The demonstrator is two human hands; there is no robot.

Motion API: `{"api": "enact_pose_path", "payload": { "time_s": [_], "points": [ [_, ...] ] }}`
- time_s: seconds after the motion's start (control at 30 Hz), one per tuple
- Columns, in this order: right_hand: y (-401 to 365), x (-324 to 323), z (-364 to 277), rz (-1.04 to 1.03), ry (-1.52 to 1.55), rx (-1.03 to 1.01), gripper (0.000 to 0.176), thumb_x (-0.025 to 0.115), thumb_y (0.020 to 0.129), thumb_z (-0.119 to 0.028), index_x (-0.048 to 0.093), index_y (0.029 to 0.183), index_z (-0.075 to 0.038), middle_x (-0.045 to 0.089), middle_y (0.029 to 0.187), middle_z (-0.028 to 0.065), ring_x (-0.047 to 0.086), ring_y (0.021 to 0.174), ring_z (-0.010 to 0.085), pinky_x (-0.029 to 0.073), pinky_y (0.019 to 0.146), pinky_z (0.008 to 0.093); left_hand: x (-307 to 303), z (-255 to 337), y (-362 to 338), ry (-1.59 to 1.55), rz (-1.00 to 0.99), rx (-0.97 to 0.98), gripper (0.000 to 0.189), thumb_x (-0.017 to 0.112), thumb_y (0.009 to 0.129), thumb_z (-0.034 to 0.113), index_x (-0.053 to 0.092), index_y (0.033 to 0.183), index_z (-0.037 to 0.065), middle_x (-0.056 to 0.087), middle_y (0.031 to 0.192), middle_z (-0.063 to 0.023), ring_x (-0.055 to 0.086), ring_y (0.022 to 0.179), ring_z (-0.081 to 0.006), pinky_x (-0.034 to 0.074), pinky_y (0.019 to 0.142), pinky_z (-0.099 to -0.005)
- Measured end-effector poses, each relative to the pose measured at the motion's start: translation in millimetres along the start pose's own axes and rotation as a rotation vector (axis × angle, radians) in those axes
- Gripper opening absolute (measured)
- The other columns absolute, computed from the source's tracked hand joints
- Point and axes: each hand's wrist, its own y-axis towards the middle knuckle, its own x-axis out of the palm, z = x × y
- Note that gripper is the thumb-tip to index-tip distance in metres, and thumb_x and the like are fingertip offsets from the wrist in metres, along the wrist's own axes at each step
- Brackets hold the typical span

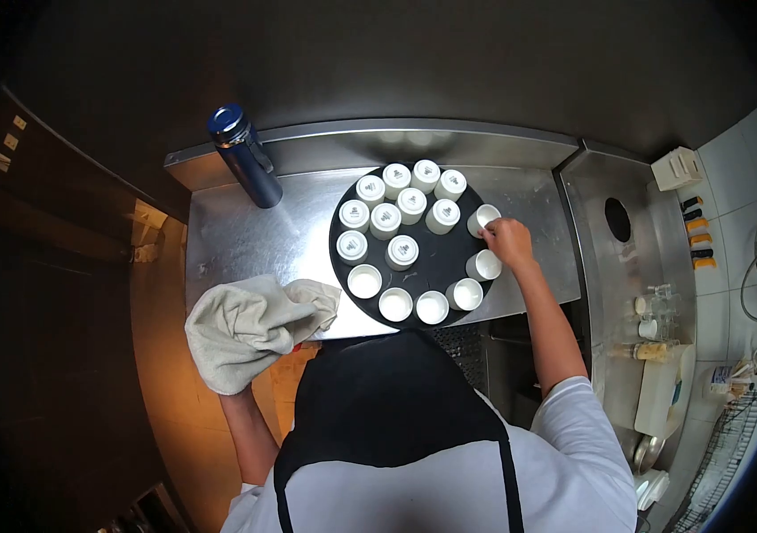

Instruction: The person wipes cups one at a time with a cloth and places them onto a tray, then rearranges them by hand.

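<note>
A round black tray (pixel 436 259) lies on the steel counter and carries several white cups. Some cups, such as one upside-down cup (pixel 402 252), show marked bottoms. Along the near and right rim others stand mouth up, among them an upright cup (pixel 432 307). At the tray's right edge my right hand (pixel 507 242) pinches the rim of a white cup (pixel 483 218). A beige cloth (pixel 250 330) drapes over my left hand, hiding its fingers; the cloth's loose end hangs beside the tray's left side.
A dark blue flask (pixel 247 157) stands at the back left of the steel counter (pixel 227 233). To the right, a second steel surface (pixel 614 293) holds glassware (pixel 654 306) and a white container (pixel 658 391). Knives with yellow and black handles (pixel 700 240) are on the right wall.
</note>
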Motion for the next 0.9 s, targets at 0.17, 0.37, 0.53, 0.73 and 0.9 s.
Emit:
{"api": "enact_pose_path", "payload": {
  "time_s": [0.17, 0.37, 0.53, 0.73, 0.9],
  "points": [
    [-14.8, -11.3, -4.7, -0.004, 0.008, -0.014, 0.027, 0.078, 0.088, -0.033, 0.081, 0.096, -0.008, 0.076, 0.099, 0.0152, 0.073, 0.086, 0.0355, 0.057, 0.076, 0.0445, -8.0, -2.3, -13.8, -0.008, 0.101, 0.016, 0.058, 0.074, 0.094, 0.019, 0.05, 0.142, -0.004, 0.06, 0.135, -0.0158, 0.061, 0.122, -0.0244, 0.052, 0.107, -0.0378],
    [-27.9, -38.5, -42.4, 0.364, 0.216, -0.122, 0.029, 0.081, 0.086, -0.033, 0.078, 0.1, -0.007, 0.076, 0.1, 0.0126, 0.074, 0.082, 0.0339, 0.058, 0.073, 0.0432, 9.5, 31.0, -6.2, 0.0, -0.026, -0.059, 0.059, 0.072, 0.095, 0.021, 0.049, 0.144, -0.003, 0.06, 0.137, -0.0153, 0.063, 0.122, -0.0252, 0.053, 0.107, -0.038],
    [-54.9, -37.1, -131.2, 0.223, 0.321, -0.406, 0.04, 0.086, 0.079, -0.026, 0.075, 0.112, -0.006, 0.074, 0.108, 0.0128, 0.073, 0.097, 0.0324, 0.059, 0.082, 0.0412, 19.9, 64.8, 11.7, -0.203, 0.096, 0.042, 0.059, 0.072, 0.095, 0.021, 0.05, 0.146, 0.0, 0.061, 0.138, -0.0141, 0.064, 0.122, -0.0249, 0.051, 0.109, -0.0384],
    [-38.5, 8.5, -165.2, 0.046, 0.183, -0.426, 0.054, 0.086, 0.076, -0.023, 0.068, 0.124, -0.008, 0.068, 0.116, 0.0167, 0.067, 0.109, 0.0338, 0.057, 0.088, 0.0452, 8.9, 86.2, 50.6, -0.243, 0.165, 0.239, 0.059, 0.071, 0.095, 0.021, 0.05, 0.146, 0.002, 0.061, 0.138, -0.0131, 0.063, 0.123, -0.0245, 0.049, 0.11, -0.0384],
    [-38.2, -3.3, -167.6, 0.086, 0.285, -0.252, 0.054, 0.084, 0.073, -0.026, 0.068, 0.12, -0.006, 0.07, 0.107, 0.0189, 0.07, 0.101, 0.0367, 0.057, 0.086, 0.046, 36.8, 38.9, 36.0, 0.174, 0.125, 0.228, 0.059, 0.071, 0.095, 0.021, 0.05, 0.147, 0.004, 0.061, 0.139, -0.0123, 0.063, 0.124, -0.0242, 0.048, 0.111, -0.0383]
  ]
}}
